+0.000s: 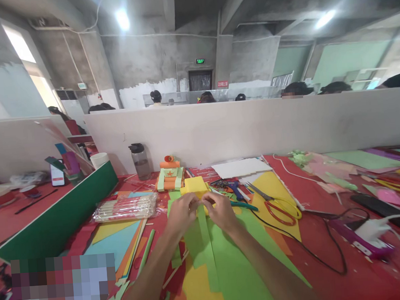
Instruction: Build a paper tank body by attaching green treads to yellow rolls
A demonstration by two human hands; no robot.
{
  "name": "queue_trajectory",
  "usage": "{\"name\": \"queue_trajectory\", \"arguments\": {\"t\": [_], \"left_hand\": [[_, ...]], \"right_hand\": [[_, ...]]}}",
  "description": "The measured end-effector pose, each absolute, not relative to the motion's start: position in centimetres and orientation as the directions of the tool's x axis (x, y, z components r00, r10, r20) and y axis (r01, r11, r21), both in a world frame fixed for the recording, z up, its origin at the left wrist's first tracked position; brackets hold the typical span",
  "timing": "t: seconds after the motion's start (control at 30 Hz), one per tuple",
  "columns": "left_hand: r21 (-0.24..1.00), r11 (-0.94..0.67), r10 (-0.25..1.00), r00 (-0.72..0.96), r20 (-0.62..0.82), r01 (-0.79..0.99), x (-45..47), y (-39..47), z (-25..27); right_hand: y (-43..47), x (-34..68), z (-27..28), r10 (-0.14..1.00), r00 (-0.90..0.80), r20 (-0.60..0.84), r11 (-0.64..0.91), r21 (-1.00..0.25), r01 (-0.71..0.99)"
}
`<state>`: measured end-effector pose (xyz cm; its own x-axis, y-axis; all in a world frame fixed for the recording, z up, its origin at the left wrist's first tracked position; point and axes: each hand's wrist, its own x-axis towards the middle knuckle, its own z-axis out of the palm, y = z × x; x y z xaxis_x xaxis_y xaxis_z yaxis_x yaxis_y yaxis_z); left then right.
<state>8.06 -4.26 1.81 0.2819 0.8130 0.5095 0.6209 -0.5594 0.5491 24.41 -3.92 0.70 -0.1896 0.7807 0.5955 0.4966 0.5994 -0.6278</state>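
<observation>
Both hands meet at the top end of a long green paper strip [207,245], which hangs down toward me over green paper sheets [242,261]. My left hand [186,208] pinches the strip's end from the left. From the right, my right hand [219,208] pinches the same end, its fingertips almost touching the left ones. Just behind the fingers sits a yellow paper box [195,185], partly hidden by the hands. Beyond it to the left stands an orange and pale green paper model [170,176] with a star on its front.
Right of my hands lie scissors [275,204] with yellow and orange handles and a blue glue gun [235,190] with its black cord. A wrapped bundle of sticks [126,207] lies left. A water bottle [140,162], green divider [58,210] and purple power strip [364,239] surround the workspace.
</observation>
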Motion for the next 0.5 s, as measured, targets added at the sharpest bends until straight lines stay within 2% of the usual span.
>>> {"name": "queue_trajectory", "arguments": {"t": [0.13, 0.27, 0.37, 0.5], "left_hand": [[0.662, -0.499, 0.863, 0.246, 0.442, 0.559, 8.4, -4.4, 2.0], [0.785, -0.431, 0.902, 0.177, 0.395, 0.444, 8.4, -4.4, 2.2], [0.828, -0.422, 0.907, 0.173, 0.385, 0.369, 8.1, -4.2, 2.4], [0.841, -0.448, 0.892, 0.208, 0.401, 0.303, 8.2, -4.2, 2.6]], "right_hand": [[-3.9, 24.8, 1.0, 0.808, -0.173, 0.563, 0.572, -0.683, 0.454], [-3.8, 24.9, 1.4, 0.849, -0.201, 0.489, 0.527, -0.812, 0.250], [-3.7, 24.7, 1.6, 0.865, -0.216, 0.453, 0.484, -0.866, 0.125], [-3.6, 24.8, 1.8, 0.894, -0.179, 0.411, 0.428, -0.900, 0.075]]}}
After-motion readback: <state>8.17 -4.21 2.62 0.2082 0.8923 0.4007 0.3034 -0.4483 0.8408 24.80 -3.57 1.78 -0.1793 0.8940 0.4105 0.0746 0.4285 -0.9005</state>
